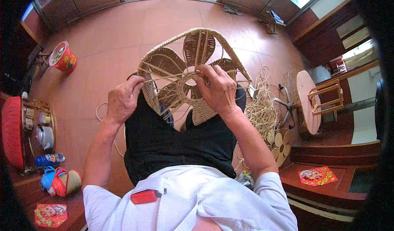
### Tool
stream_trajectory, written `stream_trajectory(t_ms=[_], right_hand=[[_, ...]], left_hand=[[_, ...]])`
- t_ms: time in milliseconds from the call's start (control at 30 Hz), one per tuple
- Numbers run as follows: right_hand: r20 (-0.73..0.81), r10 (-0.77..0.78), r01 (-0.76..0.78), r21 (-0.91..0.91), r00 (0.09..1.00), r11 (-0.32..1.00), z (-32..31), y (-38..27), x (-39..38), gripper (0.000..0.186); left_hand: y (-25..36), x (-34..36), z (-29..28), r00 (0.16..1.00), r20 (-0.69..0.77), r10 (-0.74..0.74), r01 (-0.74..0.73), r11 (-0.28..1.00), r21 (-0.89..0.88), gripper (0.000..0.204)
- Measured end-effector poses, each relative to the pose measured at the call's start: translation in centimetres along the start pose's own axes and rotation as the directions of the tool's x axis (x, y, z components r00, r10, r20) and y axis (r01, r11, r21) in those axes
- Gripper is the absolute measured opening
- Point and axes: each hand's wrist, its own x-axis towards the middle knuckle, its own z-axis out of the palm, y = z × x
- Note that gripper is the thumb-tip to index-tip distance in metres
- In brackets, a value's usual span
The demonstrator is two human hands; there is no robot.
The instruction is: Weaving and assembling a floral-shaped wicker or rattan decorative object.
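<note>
A beige woven piece with flower-shaped petals point(199, 46) and a braided rim rests over my dark-trousered lap, strands crossing its open centre. My left hand point(124, 98) pinches a cord point(159, 78) at the piece's left side, stretched toward the middle. My right hand point(218, 90) is closed on the cord and weave just right of the central ring, thumb at the ring; exactly what lies under those fingers is partly hidden.
A heap of loose cord point(261, 115) and a flat flower frame point(281, 147) lie right, near a round-topped stand point(307, 103). Left are a patterned bucket point(65, 62), a trolley with pots point(44, 137) and flasks point(61, 181). Benches or furniture line both sides.
</note>
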Motion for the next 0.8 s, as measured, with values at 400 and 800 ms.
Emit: stream_trajectory(t_ms=[400,800], right_hand=[[-0.076,-0.083,0.076,-0.097,0.994,0.992,1.7,-1.4,1.4,0.025],[0.07,0.017,-0.018,0.005,0.997,1.0,2.0,-1.3,2.2,0.028]], left_hand=[[1.4,-1.5,-0.5,0.993,0.122,0.002,0.008,0.997,-0.082,0.012],[1.8,7.0,-1.3,0.985,-0.096,0.141,-0.116,0.967,0.228,0.013]])
